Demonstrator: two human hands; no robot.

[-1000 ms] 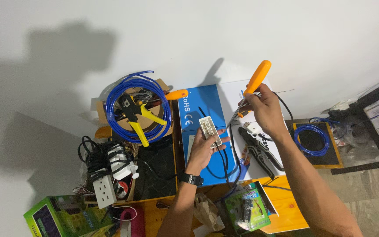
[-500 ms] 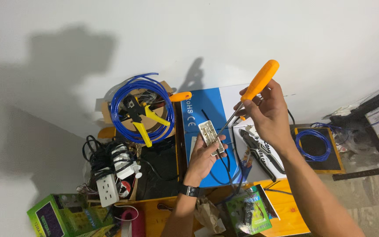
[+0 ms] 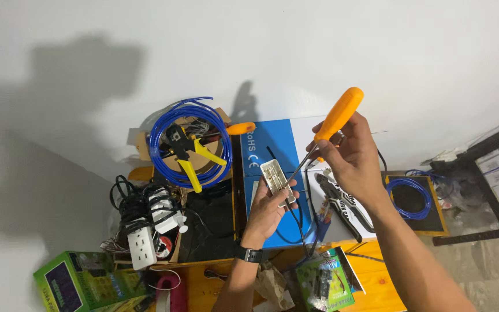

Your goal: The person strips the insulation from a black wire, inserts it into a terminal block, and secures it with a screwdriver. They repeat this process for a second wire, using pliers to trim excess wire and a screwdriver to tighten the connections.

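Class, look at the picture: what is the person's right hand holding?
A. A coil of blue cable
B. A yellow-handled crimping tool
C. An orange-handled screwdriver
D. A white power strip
C: the right hand grips the orange-handled screwdriver, its shaft angled down to the small white plate held in the left hand.

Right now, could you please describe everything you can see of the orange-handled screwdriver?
The screwdriver has a smooth orange handle, plastic by its look, and a thin dark metal shaft. The right hand grips the handle's lower end, tilting it up to the right. Its tip meets the small white plate held in the left hand.
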